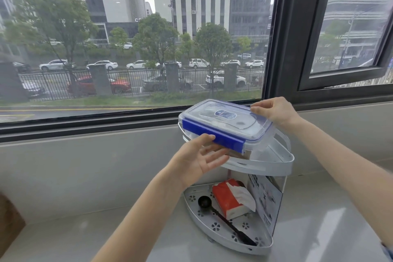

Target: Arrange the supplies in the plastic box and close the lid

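A clear plastic box [226, 126] with its lid [227, 118] on sits at the top tier of a white two-tier corner rack [276, 165], which stands on the pale desk [319, 229] by the window [131, 38]. The box is tilted a little, its near-left side lower, and a blue clip [212, 135] runs along that near side, folded down against the wall of the box.

The left hand [202, 159] comes in from the near left, palm up and fingers spread; the fingertips lie under and against the near edge of the box by the blue clip, a loose, cupping grip rather than a clenched one. The right hand [274, 110] reaches over from the right and pinches the far-right corner of the lid between curled fingers and thumb, so its grip is closed on the box there.

What lies inside the box I cannot make out through the lid, beyond a brownish shape near the bottom.

On the rack's lower tier lie a red tissue pack [228, 199] with white tissue pulled out, and just left of it a black long-handled scoop [225, 219], its round head at the far end. A printed leaflet [268, 200] stands against the rack's right side.
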Demonstrator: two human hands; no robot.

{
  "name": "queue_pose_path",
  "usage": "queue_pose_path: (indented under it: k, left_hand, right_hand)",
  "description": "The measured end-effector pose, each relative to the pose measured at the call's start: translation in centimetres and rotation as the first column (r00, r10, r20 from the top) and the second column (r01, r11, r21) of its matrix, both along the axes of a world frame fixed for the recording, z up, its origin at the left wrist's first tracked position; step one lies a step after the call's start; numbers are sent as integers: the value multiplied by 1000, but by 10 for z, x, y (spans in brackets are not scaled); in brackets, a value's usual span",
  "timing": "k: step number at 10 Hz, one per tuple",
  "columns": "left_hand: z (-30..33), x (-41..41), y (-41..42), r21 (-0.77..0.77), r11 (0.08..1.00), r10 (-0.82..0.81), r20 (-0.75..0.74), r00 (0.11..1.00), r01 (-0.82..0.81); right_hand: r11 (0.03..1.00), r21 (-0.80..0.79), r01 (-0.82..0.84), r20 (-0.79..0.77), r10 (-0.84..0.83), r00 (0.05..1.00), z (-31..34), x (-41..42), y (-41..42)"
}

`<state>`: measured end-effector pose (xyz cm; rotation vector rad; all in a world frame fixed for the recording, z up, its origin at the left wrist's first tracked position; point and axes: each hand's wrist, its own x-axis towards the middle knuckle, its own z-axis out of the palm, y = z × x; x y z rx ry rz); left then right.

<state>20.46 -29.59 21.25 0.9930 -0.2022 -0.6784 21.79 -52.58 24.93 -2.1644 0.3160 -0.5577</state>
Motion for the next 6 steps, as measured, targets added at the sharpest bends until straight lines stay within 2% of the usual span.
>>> queue_pose_path:
  k: [3, 5, 6]
  left_hand:
    - [0, 3, 5, 75, 996, -53, 17, 998, 51]
    - [5, 2, 15, 99, 992, -74, 13, 997, 72]
    - [17, 2, 25, 182, 983, -11, 63, 998, -1]
  right_hand:
    - [969, -236, 75, -54, -90, 994, -4, -2, 3]
    - [958, -284, 47, -76, -71, 995, 1, -6, 14]
    - [952, -303, 41, -61, -62, 996, 14, -12, 29]
